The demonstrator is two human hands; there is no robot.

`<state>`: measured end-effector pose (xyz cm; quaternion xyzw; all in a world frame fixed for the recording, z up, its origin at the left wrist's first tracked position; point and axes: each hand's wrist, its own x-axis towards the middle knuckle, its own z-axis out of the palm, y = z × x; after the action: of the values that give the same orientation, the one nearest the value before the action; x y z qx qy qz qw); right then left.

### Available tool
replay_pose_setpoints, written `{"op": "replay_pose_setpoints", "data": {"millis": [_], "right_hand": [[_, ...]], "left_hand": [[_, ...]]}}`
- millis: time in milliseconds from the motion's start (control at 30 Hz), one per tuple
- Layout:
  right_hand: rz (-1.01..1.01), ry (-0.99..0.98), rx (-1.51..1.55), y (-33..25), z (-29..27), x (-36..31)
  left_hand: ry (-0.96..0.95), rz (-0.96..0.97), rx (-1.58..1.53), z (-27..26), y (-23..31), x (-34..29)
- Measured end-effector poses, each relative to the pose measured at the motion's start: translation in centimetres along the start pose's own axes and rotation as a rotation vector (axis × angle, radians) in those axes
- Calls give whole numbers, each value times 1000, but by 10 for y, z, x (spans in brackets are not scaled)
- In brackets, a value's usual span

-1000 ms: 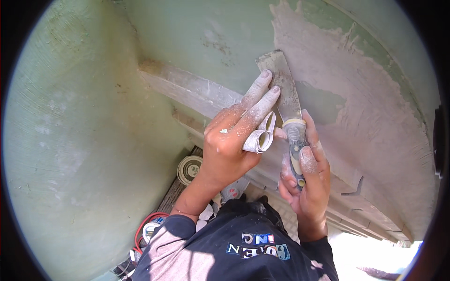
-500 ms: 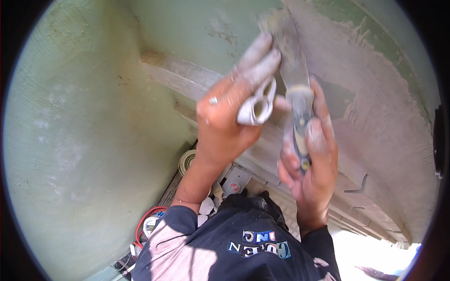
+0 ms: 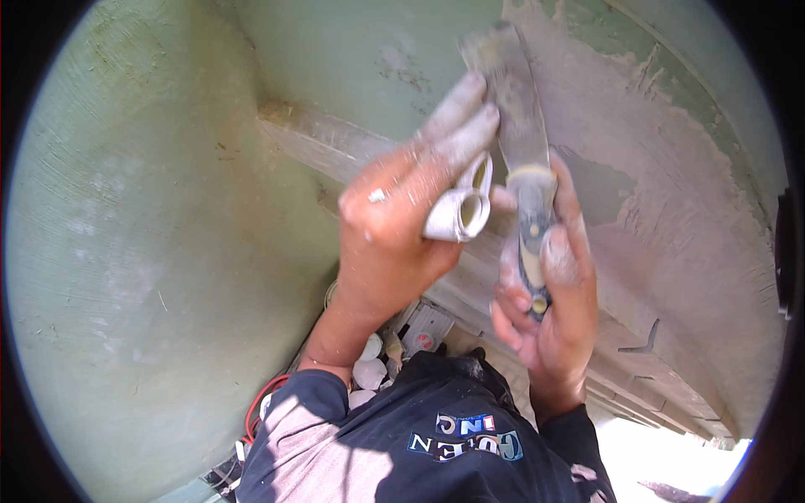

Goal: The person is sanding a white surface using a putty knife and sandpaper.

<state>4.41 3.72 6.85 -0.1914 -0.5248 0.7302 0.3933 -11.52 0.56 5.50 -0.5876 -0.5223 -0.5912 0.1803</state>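
My right hand (image 3: 558, 289) is wrapped round the dark and cream handle of a putty knife (image 3: 524, 130), its blade pointing up and away from me. The blade carries pale, dusty smears, and its tip is blurred. Tucked in the curled part of my left hand (image 3: 394, 201) is a rolled sheet (image 3: 457, 214), whitish outside and yellowish inside. Two whitened fingers of that hand reach up to the left edge of the blade and seem to touch it. White dust coats the fingertips of both hands.
A green wall (image 3: 168, 251) curves along the left. Grey-pink filler (image 3: 662, 159) covers much of the surface at upper right, near a ledge (image 3: 327, 138). Below are a red hose (image 3: 256, 407), pale lumps (image 3: 369, 373) and a bent metal bracket (image 3: 641, 339).
Both hands have shifted slightly down and to the left, the putty knife and rolled sheet with them. The grips look the same.
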Motion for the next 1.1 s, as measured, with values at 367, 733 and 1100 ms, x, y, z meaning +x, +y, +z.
{"op": "replay_pose_setpoints", "data": {"millis": [367,733,1100], "right_hand": [[-7,72,57,3,7,1],[30,-49,119,4,-11,-6],[29,-39,84,-6,-7,-4]], "left_hand": [[-19,-14,-35,3,-4,-1],[18,24,-30,6,-1,-6],[-3,-21,-43,4,4,2]]}}
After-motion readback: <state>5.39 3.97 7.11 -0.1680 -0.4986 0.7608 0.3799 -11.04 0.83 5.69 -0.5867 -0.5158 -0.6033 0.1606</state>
